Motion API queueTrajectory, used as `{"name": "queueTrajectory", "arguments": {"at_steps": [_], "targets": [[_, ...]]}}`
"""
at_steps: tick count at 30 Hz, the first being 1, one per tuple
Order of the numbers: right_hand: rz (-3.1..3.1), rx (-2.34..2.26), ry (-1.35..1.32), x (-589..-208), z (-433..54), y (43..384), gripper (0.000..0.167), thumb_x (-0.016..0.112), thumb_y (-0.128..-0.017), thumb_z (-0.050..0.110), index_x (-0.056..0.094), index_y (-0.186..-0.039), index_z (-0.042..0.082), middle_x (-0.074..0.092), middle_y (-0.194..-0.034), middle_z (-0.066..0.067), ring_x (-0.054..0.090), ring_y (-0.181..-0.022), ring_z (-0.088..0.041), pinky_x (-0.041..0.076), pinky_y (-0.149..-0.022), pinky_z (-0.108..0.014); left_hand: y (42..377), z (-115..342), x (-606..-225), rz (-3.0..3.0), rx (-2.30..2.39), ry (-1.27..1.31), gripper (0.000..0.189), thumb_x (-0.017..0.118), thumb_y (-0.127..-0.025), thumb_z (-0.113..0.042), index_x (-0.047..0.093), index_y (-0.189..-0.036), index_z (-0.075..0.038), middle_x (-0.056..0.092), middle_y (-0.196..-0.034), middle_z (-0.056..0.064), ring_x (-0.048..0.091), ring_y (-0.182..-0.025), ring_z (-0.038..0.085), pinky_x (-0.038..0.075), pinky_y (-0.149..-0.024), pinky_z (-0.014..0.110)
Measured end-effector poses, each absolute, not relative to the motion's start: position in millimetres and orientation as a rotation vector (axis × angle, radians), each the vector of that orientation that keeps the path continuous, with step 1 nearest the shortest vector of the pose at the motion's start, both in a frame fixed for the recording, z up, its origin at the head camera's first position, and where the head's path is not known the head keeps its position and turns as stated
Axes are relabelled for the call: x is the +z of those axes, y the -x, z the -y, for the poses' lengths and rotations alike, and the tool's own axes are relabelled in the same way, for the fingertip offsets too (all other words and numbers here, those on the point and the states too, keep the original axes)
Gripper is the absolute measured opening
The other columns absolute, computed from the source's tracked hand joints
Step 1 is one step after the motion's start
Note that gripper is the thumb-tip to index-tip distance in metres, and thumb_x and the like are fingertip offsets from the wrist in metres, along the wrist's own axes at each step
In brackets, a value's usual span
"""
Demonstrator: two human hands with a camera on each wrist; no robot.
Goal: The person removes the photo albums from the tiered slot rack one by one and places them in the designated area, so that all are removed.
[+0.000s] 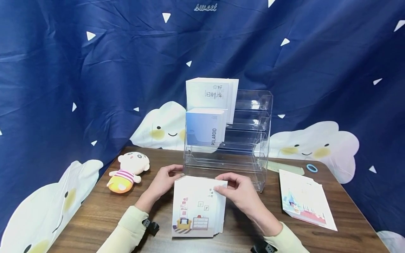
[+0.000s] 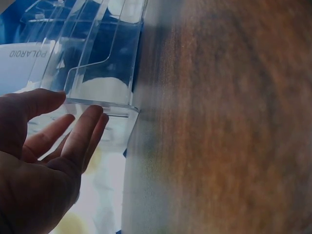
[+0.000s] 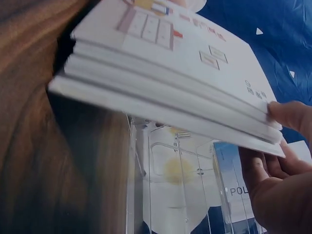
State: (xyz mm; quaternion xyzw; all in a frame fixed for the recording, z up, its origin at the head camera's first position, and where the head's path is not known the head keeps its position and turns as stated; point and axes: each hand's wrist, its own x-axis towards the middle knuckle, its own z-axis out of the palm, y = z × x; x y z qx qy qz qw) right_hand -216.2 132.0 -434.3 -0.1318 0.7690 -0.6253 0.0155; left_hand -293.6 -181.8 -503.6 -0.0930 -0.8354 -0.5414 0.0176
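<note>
My right hand (image 1: 243,192) pinches the upper right edge of a stack of white booklets (image 1: 194,207), thumb on the front and fingers behind. A yellow armchair and a chest of drawers are printed on the front one. In the right wrist view, several layered edges of the booklets (image 3: 165,83) show, slightly offset. My left hand (image 1: 162,182) is near the lower left front corner of a clear tiered rack (image 1: 221,163). Its fingers are loosely bent and hold nothing; the left wrist view has its fingertips (image 2: 92,113) at the rack's edge, contact uncertain.
White booklets (image 1: 207,93) and blue POLAROID booklets (image 1: 202,128) stand in the rack's upper left. A plush doll (image 1: 126,172) lies at left. Further right are a pale comb (image 1: 286,168), a blue ring (image 1: 312,168) and another illustrated booklet (image 1: 307,200) on the wooden table.
</note>
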Motion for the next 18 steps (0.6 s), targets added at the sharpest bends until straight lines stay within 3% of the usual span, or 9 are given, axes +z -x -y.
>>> {"name": "queueTrajectory", "arguments": {"at_steps": [5,11,15,18], "targets": [[-2.449,-1.836,0.498,-437.6,-130.5,216.2,0.027,0.091,-0.091,0.006,0.082,-0.117,0.001,0.080,-0.101,-0.010,0.067,-0.077,-0.003,0.057,-0.069,-0.017,293.4,180.6,-505.0,2.597,-1.708,0.282,0.037,0.080,-0.104,-0.014,0.076,-0.139,-0.003,0.083,-0.129,0.016,0.080,-0.112,0.025,0.063,-0.089,0.030],[-2.570,-1.696,0.511,-447.3,-127.3,221.9,0.022,0.093,-0.091,0.012,0.085,-0.111,0.009,0.063,-0.079,0.003,0.046,-0.066,-0.003,0.039,-0.061,-0.017,293.5,180.4,-504.2,2.593,-1.706,0.275,0.035,0.079,-0.104,-0.012,0.077,-0.137,-0.003,0.083,-0.127,0.016,0.080,-0.113,0.026,0.064,-0.092,0.033],[-2.613,-1.657,0.456,-450.1,-125.7,225.5,0.021,0.093,-0.091,0.014,0.086,-0.111,0.014,0.053,-0.074,0.005,0.044,-0.066,-0.004,0.037,-0.061,-0.018,293.8,180.9,-503.0,2.596,-1.700,0.285,0.035,0.079,-0.104,-0.013,0.077,-0.138,-0.003,0.083,-0.128,0.016,0.080,-0.115,0.026,0.064,-0.094,0.034],[-2.637,-1.633,0.420,-451.3,-124.6,228.0,0.021,0.093,-0.092,0.015,0.086,-0.112,0.015,0.062,-0.078,0.005,0.047,-0.069,-0.005,0.038,-0.064,-0.018,294.4,181.5,-502.3,2.593,-1.699,0.297,0.036,0.079,-0.104,-0.013,0.076,-0.138,-0.003,0.082,-0.129,0.017,0.080,-0.116,0.027,0.063,-0.094,0.032]]}}
